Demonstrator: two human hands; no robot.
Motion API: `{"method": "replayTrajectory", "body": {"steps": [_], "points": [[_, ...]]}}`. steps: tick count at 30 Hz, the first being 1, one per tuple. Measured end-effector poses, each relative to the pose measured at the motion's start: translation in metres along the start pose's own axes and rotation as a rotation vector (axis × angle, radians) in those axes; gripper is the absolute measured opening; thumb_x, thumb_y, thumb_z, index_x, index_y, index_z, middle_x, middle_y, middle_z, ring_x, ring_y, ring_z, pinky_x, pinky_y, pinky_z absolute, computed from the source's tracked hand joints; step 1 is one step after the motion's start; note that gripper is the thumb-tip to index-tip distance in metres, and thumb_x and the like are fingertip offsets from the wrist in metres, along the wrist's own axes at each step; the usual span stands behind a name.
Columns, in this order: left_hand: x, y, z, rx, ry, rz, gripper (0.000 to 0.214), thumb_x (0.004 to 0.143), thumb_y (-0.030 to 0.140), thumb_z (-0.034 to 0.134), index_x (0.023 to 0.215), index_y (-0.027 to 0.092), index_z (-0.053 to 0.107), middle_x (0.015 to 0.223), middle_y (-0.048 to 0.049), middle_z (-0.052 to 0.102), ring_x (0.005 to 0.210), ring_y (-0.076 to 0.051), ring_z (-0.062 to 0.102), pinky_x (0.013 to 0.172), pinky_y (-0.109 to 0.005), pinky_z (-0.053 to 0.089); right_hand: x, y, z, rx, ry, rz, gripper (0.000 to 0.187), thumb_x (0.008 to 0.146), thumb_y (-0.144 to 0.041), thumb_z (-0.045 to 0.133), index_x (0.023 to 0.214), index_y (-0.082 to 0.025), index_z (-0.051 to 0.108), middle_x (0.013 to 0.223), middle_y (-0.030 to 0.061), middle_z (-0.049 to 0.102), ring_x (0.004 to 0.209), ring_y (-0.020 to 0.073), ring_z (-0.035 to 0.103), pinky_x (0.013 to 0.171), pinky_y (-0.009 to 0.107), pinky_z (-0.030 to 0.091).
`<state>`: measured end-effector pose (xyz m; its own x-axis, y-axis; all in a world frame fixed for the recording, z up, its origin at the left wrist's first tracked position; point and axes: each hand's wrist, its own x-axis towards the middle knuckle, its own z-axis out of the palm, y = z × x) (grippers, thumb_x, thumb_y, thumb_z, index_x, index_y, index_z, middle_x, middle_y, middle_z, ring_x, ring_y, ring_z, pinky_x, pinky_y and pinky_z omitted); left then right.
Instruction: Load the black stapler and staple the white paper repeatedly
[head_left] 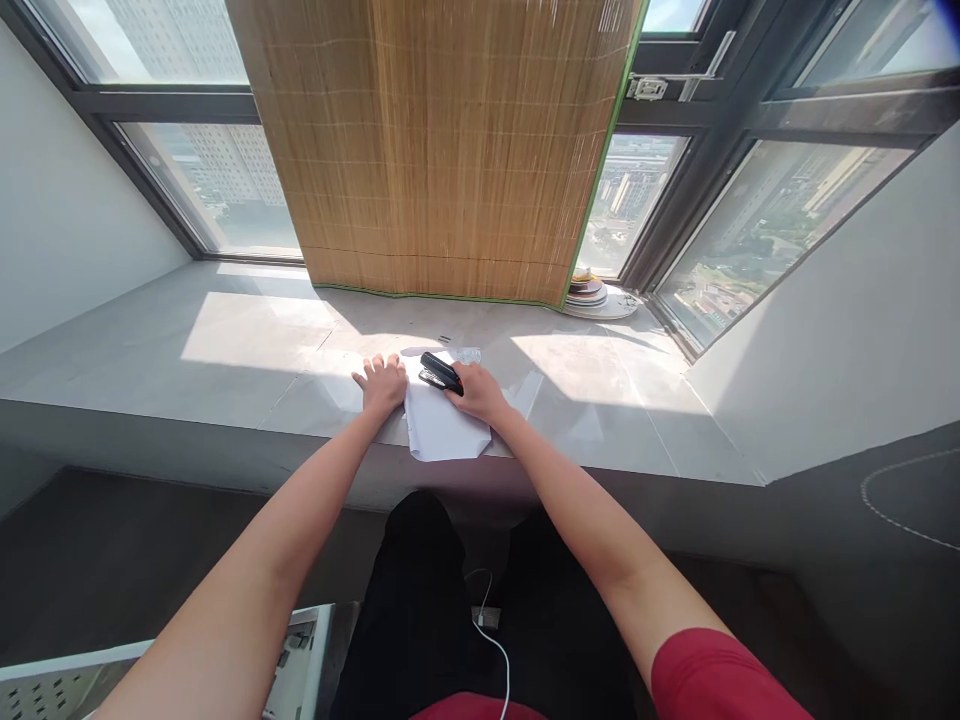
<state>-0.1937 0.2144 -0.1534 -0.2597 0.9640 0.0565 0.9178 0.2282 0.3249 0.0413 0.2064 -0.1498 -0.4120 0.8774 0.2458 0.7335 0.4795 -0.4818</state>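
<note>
Gripping the black handheld stapler, the right hand has its fingers curled closed over the tool's rear end. The stapler's long axis runs from those fingers up and to the left, across the top edge of the white paper sheets. Fingers spread flat, the left hand presses the sheets' left edge onto the grey stone window sill, just beside the stapler's nose.

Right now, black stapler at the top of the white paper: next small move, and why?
Probably squeeze the black stapler down with the right hand. It sits at the top edge of the white paper, and the left hand lies flat at the paper's left edge, pinning it to the grey stone ledge. Whether the edge is inside it I cannot tell.
</note>
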Motion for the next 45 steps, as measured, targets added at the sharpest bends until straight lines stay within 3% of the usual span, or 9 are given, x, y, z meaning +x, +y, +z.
{"method": "replayTrajectory", "body": {"steps": [3,10,14,18,20,22,30,38,45], "points": [[-0.002,0.001,-0.002,-0.001,0.014,0.006,0.065,0.111,0.039,0.019,0.162,0.02,0.055,0.176,-0.0219,0.037,0.166,-0.042,0.025,0.13,-0.078,0.016,-0.012,0.007,-0.003,-0.066,0.038,0.098,0.025,0.097,-0.037,0.071,0.117,-0.024,0.065,0.102,0.0096,0.07,0.098,0.0286,0.066,0.083,0.036,0.052],[-0.004,0.003,-0.002,0.005,0.069,0.017,0.059,0.109,0.039,0.028,0.154,0.021,0.06,0.169,-0.0241,0.044,0.162,-0.044,0.03,0.128,-0.078,0.019,-0.075,0.087,-0.051,-0.013,0.122,0.185,0.03,0.094,-0.039,0.074,0.118,-0.024,0.065,0.101,0.0064,0.068,0.099,0.0271,0.065,0.084,0.035,0.05],[-0.012,0.008,-0.005,-0.026,0.127,0.032,0.05,0.106,0.031,0.037,0.146,0.021,0.066,0.158,-0.0224,0.055,0.154,-0.042,0.043,0.127,-0.07,0.03,-0.093,0.104,-0.063,0.043,0.153,0.197,0.032,0.092,-0.037,0.075,0.12,-0.023,0.067,0.102,0.0064,0.07,0.1,0.0275,0.065,0.087,0.037,0.051],[-0.04,0.029,0.004,-0.11,0.125,0.387,0.038,0.104,0.023,0.043,0.12,0.021,0.078,0.142,-0.0165,0.064,0.135,-0.032,0.058,0.115,-0.049,0.049,-0.092,0.105,-0.058,0.089,0.251,0.143,0.034,0.09,-0.033,0.073,0.123,-0.024,0.069,0.115,0.0106,0.073,0.109,0.0311,0.063,0.094,0.043,0.053],[-0.056,0.045,0.015,-0.136,-0.008,0.665,0.038,0.108,0.029,0.044,0.128,0.026,0.075,0.144,-0.0116,0.065,0.133,-0.029,0.06,0.112,-0.047,0.051,-0.093,0.107,-0.057,0.117,0.318,0.143,0.03,0.089,-0.03,0.072,0.118,-0.023,0.072,0.111,0.0109,0.074,0.107,0.032,0.063,0.094,0.046,0.053],[-0.068,0.057,0.025,-0.092,-0.062,0.796,0.038,0.109,0.037,0.048,0.138,0.031,0.071,0.15,-0.0089,0.064,0.137,-0.031,0.058,0.116,-0.052,0.046,-0.097,0.111,-0.059,0.175,0.394,0.167,0.032,0.086,-0.029,0.071,0.117,-0.023,0.073,0.105,0.0102,0.075,0.102,0.0314,0.064,0.093,0.047,0.054],[-0.073,0.067,0.033,-0.026,-0.037,0.751,0.043,0.109,0.04,0.05,0.147,0.029,0.066,0.153,-0.0135,0.061,0.142,-0.036,0.054,0.117,-0.056,0.042,-0.131,0.118,-0.057,0.231,0.369,0.178,0.037,0.085,-0.032,0.073,0.121,-0.025,0.078,0.1,0.0068,0.074,0.095,0.028,0.07,0.091,0.045,0.057],[-0.078,0.067,0.028,-0.103,-0.046,0.741,0.04,0.104,0.043,0.059,0.137,0.025,0.072,0.14,-0.0147,0.064,0.131,-0.037,0.059,0.112,-0.055,0.046,-0.113,0.114,-0.054,0.216,0.323,0.147,0.039,0.088,-0.027,0.073,0.127,-0.023,0.077,0.109,0.0096,0.076,0.104,0.0291,0.069,0.099,0.05,0.057],[-0.074,0.063,0.033,-0.125,-0.004,0.768,0.039,0.099,0.048,0.064,0.127,0.022,0.074,0.129,-0.0154,0.061,0.123,-0.036,0.058,0.109,-0.055,0.048,-0.132,0.119,-0.054,0.1,0.447,0.072,0.041,0.093,-0.033,0.076,0.132,-0.025,0.079,0.123,0.0133,0.075,0.116,0.0342,0.063,0.107,0.056,0.055]]}}
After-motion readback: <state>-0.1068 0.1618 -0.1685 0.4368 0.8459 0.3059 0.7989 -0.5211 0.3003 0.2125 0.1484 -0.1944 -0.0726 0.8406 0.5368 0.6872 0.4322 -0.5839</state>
